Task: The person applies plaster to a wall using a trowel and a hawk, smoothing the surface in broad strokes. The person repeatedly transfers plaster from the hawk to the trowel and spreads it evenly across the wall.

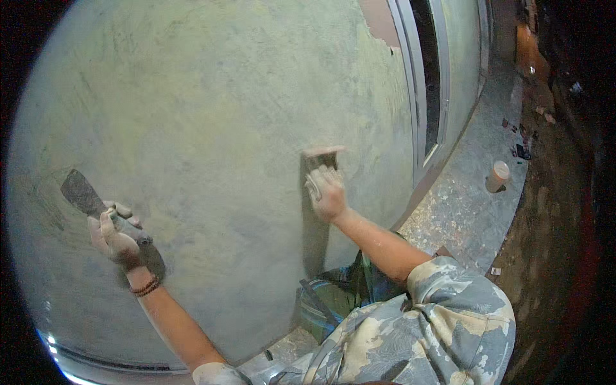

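Note:
A large plastered wall [218,122], mottled green and grey, fills most of the view. At the left, my left hand [117,234] is closed round the handle of a putty knife [81,191], its dark blade pointing up and left beside the wall. My right hand [327,194], dusted pale, grips a wide flat tool [324,153] against the wall right of the middle. The tool shows a pinkish edge and a dark face; motion blur and my fingers hide its exact kind. Below it, a dark shadow falls down the wall.
A grey frame [410,83] edges a dark opening at the upper right. On the speckled ledge [465,192] stands a pale lidded container [496,177], with small dark scraps farther off. A green bag [319,308] lies below my right arm, against the wall's foot.

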`<control>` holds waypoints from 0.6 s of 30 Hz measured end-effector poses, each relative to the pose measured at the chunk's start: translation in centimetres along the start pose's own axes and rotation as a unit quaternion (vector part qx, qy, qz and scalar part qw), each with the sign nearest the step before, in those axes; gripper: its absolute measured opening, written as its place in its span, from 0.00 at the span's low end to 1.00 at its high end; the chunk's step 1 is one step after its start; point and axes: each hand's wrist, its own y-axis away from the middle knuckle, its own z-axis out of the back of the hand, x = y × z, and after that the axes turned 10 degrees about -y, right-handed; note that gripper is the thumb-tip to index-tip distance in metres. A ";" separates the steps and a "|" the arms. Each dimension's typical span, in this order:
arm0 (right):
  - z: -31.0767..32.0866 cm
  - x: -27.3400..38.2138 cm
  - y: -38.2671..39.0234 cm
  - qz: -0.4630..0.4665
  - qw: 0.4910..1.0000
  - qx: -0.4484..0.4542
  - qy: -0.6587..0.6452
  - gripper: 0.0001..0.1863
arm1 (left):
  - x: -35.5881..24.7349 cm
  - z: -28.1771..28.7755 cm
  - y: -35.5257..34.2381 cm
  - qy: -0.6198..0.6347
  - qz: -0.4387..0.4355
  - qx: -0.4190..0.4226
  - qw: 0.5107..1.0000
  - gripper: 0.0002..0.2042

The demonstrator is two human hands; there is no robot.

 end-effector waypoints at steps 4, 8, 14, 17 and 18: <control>4.8 -6.3 -6.8 0.031 0.968 -0.249 0.012 0.24 | -0.1 -0.2 0.0 -0.011 -0.042 0.016 0.999 0.08; 5.2 -3.8 -8.9 -0.095 0.931 -0.350 -0.038 0.26 | -0.3 -1.0 0.0 0.005 -0.018 -0.019 1.000 0.07; 4.9 0.9 -3.9 -0.032 0.991 -0.131 0.016 0.26 | -1.0 -1.2 0.1 -0.043 -0.015 -0.034 0.998 0.09; 7.4 -3.8 -8.2 -0.135 0.952 -0.246 -0.124 0.26 | -0.6 -0.9 -0.3 -0.051 -0.043 0.001 0.998 0.09; 8.1 -5.3 -9.7 -0.101 0.942 -0.309 -0.088 0.27 | -0.4 -0.6 -0.4 -0.066 -0.055 -0.002 0.996 0.10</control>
